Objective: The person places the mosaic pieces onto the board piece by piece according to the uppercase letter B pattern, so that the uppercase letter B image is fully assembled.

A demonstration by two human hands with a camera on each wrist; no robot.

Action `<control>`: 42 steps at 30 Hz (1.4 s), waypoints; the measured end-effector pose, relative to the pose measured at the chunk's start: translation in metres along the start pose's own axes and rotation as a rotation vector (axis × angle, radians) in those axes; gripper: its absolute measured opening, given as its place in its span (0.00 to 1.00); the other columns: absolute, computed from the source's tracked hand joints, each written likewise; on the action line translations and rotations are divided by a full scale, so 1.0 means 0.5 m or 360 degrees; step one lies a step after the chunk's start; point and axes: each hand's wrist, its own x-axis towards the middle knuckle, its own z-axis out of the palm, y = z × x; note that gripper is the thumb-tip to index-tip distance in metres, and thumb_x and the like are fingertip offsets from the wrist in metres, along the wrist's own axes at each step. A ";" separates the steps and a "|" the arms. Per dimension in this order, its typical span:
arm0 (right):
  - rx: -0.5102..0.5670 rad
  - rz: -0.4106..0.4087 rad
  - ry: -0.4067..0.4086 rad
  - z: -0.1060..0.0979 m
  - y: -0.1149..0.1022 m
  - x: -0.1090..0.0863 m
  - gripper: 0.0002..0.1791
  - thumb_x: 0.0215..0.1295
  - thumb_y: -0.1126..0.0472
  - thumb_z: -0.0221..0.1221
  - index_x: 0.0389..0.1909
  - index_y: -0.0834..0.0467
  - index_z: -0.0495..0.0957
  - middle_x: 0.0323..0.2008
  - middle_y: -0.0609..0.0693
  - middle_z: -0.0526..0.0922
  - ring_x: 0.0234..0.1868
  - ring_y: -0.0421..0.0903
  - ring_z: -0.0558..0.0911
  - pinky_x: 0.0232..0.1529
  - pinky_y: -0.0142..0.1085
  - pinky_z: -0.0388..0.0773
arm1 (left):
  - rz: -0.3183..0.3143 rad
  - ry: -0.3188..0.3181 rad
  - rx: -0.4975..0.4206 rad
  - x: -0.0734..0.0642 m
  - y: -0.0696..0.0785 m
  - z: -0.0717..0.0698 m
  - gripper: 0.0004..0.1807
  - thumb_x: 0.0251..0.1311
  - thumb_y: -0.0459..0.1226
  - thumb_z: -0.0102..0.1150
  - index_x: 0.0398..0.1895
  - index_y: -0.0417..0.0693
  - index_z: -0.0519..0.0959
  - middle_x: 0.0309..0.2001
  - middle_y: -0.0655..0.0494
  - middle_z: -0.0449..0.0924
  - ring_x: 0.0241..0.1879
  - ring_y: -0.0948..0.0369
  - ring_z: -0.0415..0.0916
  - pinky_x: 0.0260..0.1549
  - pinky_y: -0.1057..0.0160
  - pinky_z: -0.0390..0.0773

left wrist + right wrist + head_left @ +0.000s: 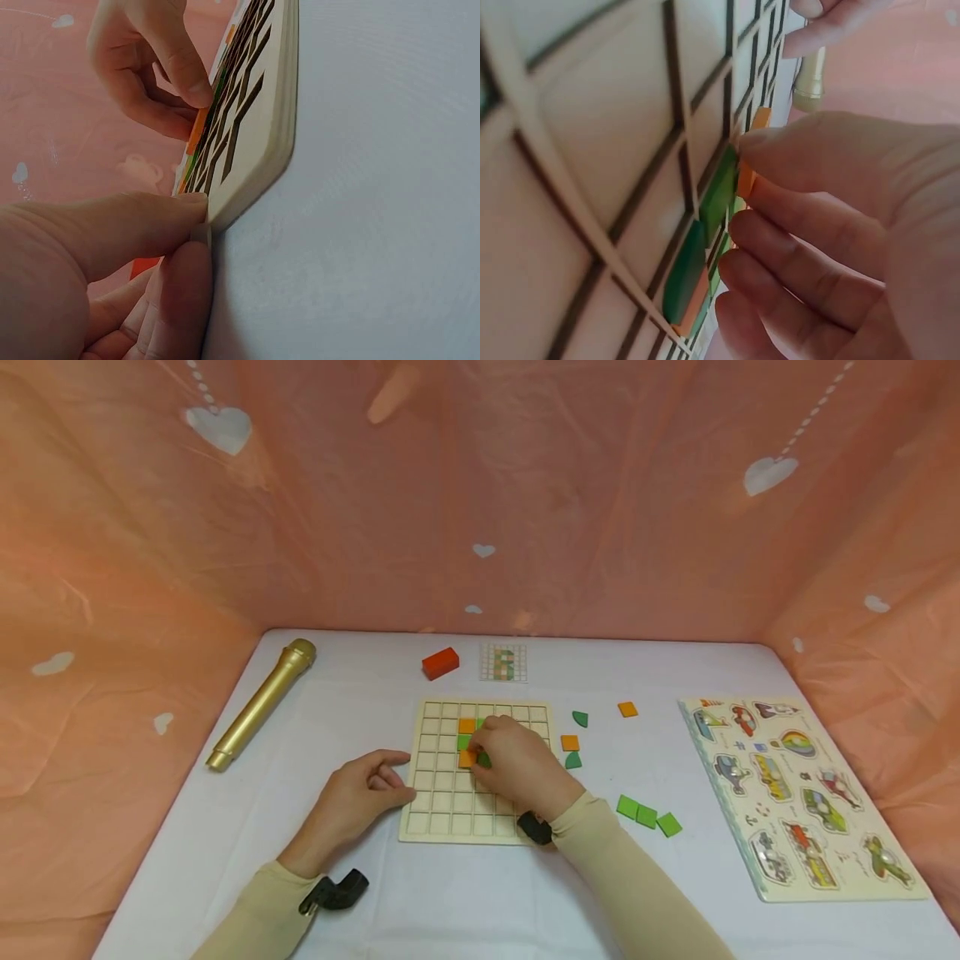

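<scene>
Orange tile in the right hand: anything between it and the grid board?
Nothing visible: the right hand pinches the orange tile at the grid board; a green tile sits beside it, not between.

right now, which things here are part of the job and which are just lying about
Part of the job:
grid board, its edge held by the left hand
orange tile, pinched by the right hand
loose tiles right of the board
pattern card, probably the guide

Likely just lying about:
gold microphone
red block
picture puzzle
</scene>
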 end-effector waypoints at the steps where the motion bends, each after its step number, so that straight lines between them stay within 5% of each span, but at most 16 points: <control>1: -0.0007 0.0006 -0.0002 0.002 -0.001 -0.001 0.09 0.68 0.57 0.72 0.45 0.54 0.90 0.41 0.46 0.84 0.46 0.44 0.80 0.50 0.40 0.84 | 0.0002 -0.0004 -0.0001 0.000 0.000 0.001 0.29 0.62 0.40 0.78 0.66 0.47 0.82 0.38 0.56 0.85 0.35 0.62 0.80 0.40 0.65 0.75; 42: -0.0168 -0.0073 0.0043 0.014 -0.010 0.000 0.06 0.69 0.55 0.72 0.41 0.53 0.90 0.40 0.46 0.85 0.44 0.44 0.80 0.47 0.36 0.84 | -0.0007 0.0003 0.0006 0.001 0.000 0.000 0.29 0.62 0.40 0.78 0.66 0.47 0.82 0.38 0.56 0.86 0.35 0.62 0.80 0.39 0.65 0.74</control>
